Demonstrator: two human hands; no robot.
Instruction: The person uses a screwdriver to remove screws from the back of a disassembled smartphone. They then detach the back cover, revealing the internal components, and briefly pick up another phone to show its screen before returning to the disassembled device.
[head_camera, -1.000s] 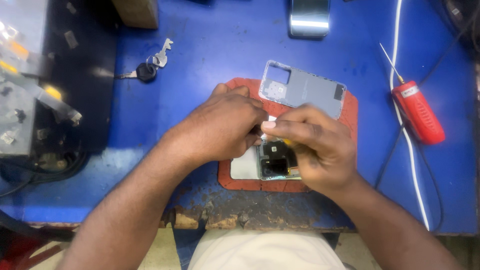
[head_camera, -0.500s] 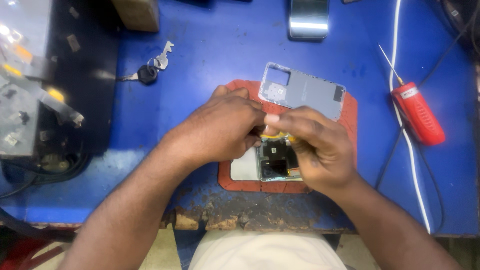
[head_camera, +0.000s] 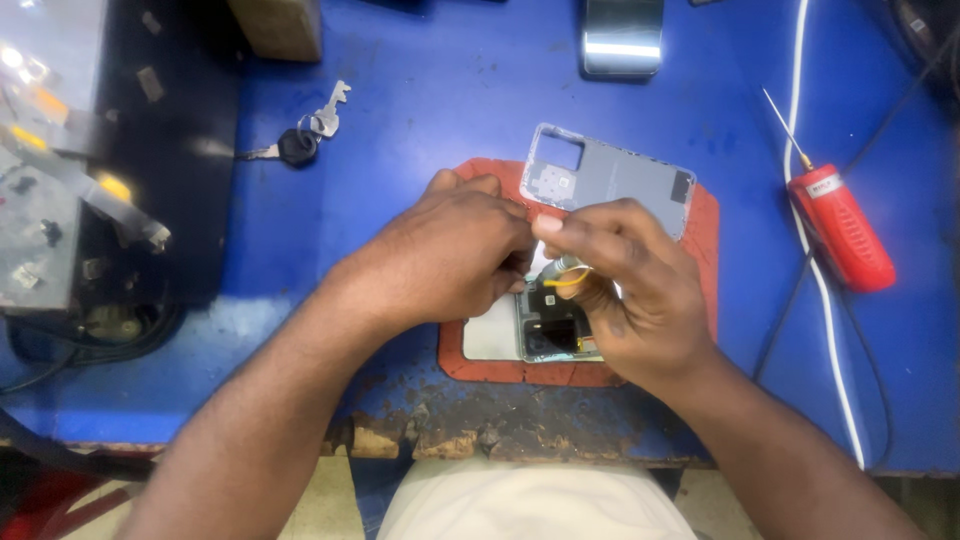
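- Back cover (head_camera: 612, 180) is already off, lying at 12 o'clock on the red mat (head_camera: 706, 250).
- Opened phone (head_camera: 545, 328) sits mid-mat; inner work looks unfinished.
- Right hand (head_camera: 630, 290) pinches a small tool (head_camera: 565, 270) (yellow-tipped); left hand (head_camera: 445, 255) is curled, steadying the phone.

— Showing deep blue across the workbench (head_camera: 420, 90), chipping to brown at the near edge.

— Lying rust-red on it, the mat (head_camera: 705, 230); pale grey-blue, the phone frame (head_camera: 620, 185).

— Glowing bright red, the screwdriver handle (head_camera: 842, 230), with a small white label; running white beside it, the cable (head_camera: 830, 300).

— Shining silver, the keys (head_camera: 325, 115), joined by a black fob. Peeking yellow at the tool tip (head_camera: 570, 280).
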